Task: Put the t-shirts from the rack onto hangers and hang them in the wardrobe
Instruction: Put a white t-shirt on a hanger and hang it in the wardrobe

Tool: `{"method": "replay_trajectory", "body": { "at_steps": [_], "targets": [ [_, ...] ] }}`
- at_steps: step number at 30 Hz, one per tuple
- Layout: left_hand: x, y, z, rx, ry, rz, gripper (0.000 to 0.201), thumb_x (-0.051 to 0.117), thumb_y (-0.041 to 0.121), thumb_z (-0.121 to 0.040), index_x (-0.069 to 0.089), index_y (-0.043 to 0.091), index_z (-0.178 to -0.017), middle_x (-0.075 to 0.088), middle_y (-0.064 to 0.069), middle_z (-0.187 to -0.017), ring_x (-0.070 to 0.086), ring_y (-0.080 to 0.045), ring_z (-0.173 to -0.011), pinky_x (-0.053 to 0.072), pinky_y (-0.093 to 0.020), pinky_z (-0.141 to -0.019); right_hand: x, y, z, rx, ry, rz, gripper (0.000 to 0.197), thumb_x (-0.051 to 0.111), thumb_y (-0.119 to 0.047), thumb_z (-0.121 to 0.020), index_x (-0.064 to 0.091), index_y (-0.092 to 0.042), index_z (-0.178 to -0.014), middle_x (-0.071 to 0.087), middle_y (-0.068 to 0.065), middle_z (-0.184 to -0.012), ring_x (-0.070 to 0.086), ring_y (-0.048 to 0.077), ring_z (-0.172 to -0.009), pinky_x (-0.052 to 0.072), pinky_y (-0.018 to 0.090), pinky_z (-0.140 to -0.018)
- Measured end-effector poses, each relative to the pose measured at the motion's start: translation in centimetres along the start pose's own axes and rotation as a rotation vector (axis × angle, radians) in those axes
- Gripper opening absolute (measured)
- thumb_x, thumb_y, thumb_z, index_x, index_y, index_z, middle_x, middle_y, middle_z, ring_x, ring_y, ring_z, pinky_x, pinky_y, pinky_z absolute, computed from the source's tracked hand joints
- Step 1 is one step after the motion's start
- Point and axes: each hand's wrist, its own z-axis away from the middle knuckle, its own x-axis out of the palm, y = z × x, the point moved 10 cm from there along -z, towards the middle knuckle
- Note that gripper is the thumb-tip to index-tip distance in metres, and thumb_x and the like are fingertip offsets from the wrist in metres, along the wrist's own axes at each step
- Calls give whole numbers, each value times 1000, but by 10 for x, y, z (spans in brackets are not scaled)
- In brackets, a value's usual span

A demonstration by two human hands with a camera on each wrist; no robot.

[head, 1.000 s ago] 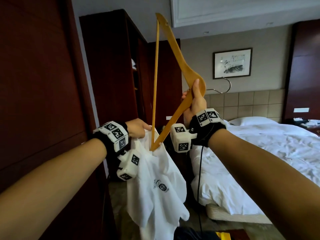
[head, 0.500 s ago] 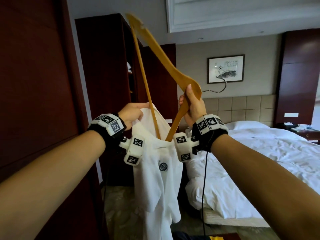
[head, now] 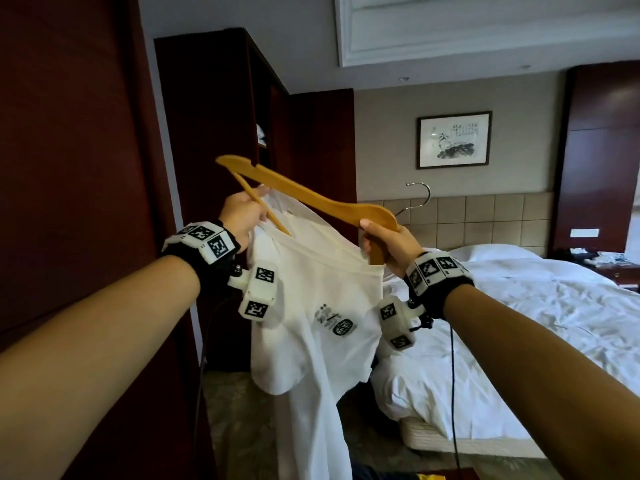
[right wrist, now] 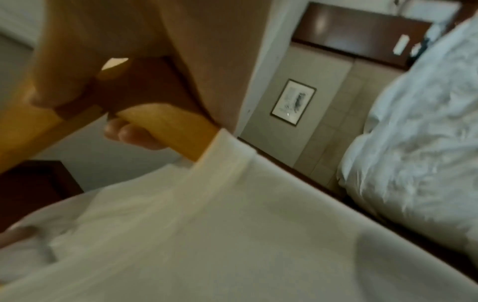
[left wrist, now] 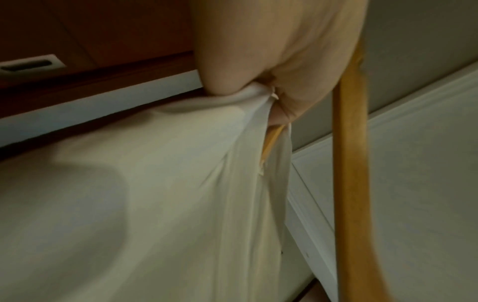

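Observation:
A white t-shirt with a dark chest print hangs in front of me. My left hand grips its collar at the left side. A wooden hanger lies tilted, its left arm raised and free, its right arm inside the neck opening. My right hand holds the hanger at its middle, just under the metal hook. In the right wrist view the hanger enters the t-shirt by my fingers. The dark wooden wardrobe stands open behind the t-shirt.
A dark wooden panel fills the left side close to my left arm. A bed with white linen lies to the right. A framed picture hangs on the far wall. Patterned carpet lies below.
The hanger has swung down from near upright to a low tilt, and one arm has slid into the t-shirt's neck. My left hand has lifted the collar higher.

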Motion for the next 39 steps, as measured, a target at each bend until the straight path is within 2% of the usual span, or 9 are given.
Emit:
{"method": "replay_trajectory", "body": {
  "at_steps": [4, 9, 14, 21, 23, 26, 28, 32, 39],
  "targets": [
    [-6, -11, 0, -24, 5, -77, 56, 39, -19, -74, 58, 2, -123, 58, -19, -122, 55, -30, -108, 45, -30, -82, -11, 4, 1, 13, 0, 87, 9, 64, -12, -86, 59, -5, -86, 54, 6, -59, 52, 13, -49, 48, 22, -49],
    [-19, -15, -2, 3, 84, -362, 20, 50, -4, -83, 62, 9, -72, 65, -13, -86, 61, -29, -93, 49, -32, -75, -28, -3, -7, 36, 19, 239, 18, 72, -19, -79, 61, -7, -87, 58, 6, -60, 52, 17, -54, 46, 26, -56],
    [-23, -27, -11, -11, 48, -847, 30, 50, 20, -87, 65, 4, -109, 62, -15, -118, 56, -38, -109, 48, -44, -94, -42, -14, -9, 12, 38, 376, 21, 76, -22, -75, 63, -6, -78, 60, 6, -59, 53, 16, -52, 44, 27, -60],
    [-25, -37, -10, 24, -35, -1054, 36, 51, 40, -90, 70, 14, -107, 65, -10, -116, 58, -34, -108, 48, -35, -89, -63, -28, -3, -6, 49, 535, 22, 76, -24, -75, 65, -6, -79, 63, 3, -54, 54, 17, -53, 46, 31, -65],
    [-24, -36, -2, 78, -69, -1133, 31, 49, 38, -90, 71, 21, -104, 65, -10, -112, 60, -34, -100, 47, -35, -81, -68, -31, -1, -9, 52, 593, 21, 76, -24, -75, 65, -6, -74, 63, 4, -56, 55, 14, -49, 48, 24, -60],
    [-18, -31, 13, 271, -116, -1403, 39, 42, 25, -90, 59, 42, -121, 63, -3, -117, 58, -31, -106, 44, -40, -88, -77, -33, 3, 9, 37, 662, 23, 75, -24, -76, 64, -4, -73, 63, 9, -62, 56, 11, -48, 49, 19, -56],
    [-10, -30, 23, 409, -114, -1557, 43, 38, 21, -92, 51, 39, -128, 62, -3, -115, 57, -29, -109, 38, -44, -92, -78, -36, 5, -6, 16, 659, 26, 74, -22, -76, 64, 2, -80, 60, 12, -63, 53, 12, -46, 48, 18, -55],
    [-8, -41, 18, 352, -156, -1527, 44, 39, 17, -91, 52, 37, -128, 61, -3, -117, 55, -29, -111, 34, -47, -96, -72, -35, 7, -1, -18, 757, 29, 70, -23, -81, 63, 5, -86, 59, 13, -64, 52, 10, -44, 46, 13, -50],
    [-2, -36, 23, 492, -130, -1547, 42, 38, 13, -91, 58, 33, -122, 64, -2, -110, 59, -27, -106, 35, -42, -92, -77, -26, 5, 88, -43, 920, 30, 73, -30, -77, 62, -6, -64, 58, 7, -54, 47, 14, -43, 40, 21, -47]
  ]
}}
